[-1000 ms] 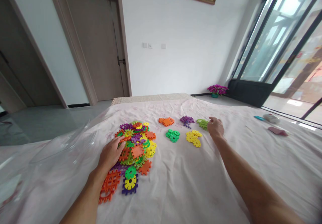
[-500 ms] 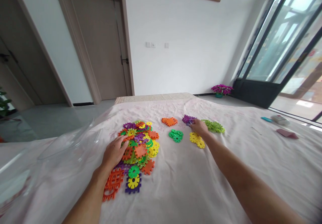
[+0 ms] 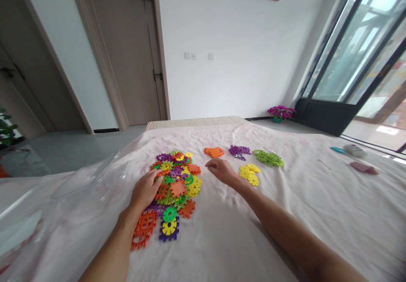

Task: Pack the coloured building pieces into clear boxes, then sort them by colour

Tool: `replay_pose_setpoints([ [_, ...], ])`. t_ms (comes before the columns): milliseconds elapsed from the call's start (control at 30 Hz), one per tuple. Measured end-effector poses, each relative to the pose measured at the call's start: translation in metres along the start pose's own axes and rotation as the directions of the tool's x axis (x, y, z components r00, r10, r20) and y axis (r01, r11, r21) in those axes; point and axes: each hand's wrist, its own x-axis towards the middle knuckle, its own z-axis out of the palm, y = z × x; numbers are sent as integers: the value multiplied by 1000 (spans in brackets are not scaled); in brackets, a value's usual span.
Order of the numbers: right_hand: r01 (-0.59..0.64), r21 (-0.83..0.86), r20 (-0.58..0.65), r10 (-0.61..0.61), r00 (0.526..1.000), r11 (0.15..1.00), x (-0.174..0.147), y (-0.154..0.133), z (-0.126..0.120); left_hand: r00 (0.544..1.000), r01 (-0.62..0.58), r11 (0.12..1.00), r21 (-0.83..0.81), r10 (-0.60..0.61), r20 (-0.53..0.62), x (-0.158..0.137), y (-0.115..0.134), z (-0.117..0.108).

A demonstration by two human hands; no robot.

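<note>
My left hand [image 3: 146,191] lies on the left edge of a mixed heap of colourful plastic building pieces [image 3: 177,172]. Its thumb and fingers are apart, with the fingertips touching an orange piece. My right hand [image 3: 222,171] hovers right of the heap, its fingers curled together and nothing showing in them. It hides the green pieces. Around it are small one-colour groups: orange pieces [image 3: 214,152], purple pieces [image 3: 239,150], lime-green pieces [image 3: 269,158] and yellow flower-shaped discs [image 3: 249,174].
Clear plastic packaging [image 3: 89,180] lies at the left on the pale tablecloth [image 3: 222,231]. On the far right are a pink object [image 3: 363,168], a whitish packet [image 3: 354,150] and a blue item [image 3: 337,149]. Behind the table are a wall and a door [image 3: 127,58].
My right hand has left the purple group and moved left, now in front of the green pieces. Those purple pieces stay lying on the cloth. My left hand has hardly moved.
</note>
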Motion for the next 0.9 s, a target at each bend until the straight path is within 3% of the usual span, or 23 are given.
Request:
replay_pose_setpoints([
  [100,122,72,59,-126,990,990,-9,-31,24,1000,-6,1000,-4,6,0,0,-2,2],
  [233,172,26,49,-173,984,985,-15,-50,38,1000,-7,1000,-7,7,-3,1,-4,4],
  [333,173,-64,5,-173,985,983,-13,-48,38,1000,-2,1000,-11,2,-4,1,-2,3],
  [467,82,-193,-16,-86,996,978,-3,-36,35,1000,-3,1000,-17,3,-5,0,2,0],
  [633,76,-162,108,-59,992,984,5,-25,40,1000,-2,1000,-2,2,1,0,2,-1],
  [900,85,-129,34,-81,996,988,-2,-24,40,1000,2,1000,-21,-3,-12,1,-1,2],
])
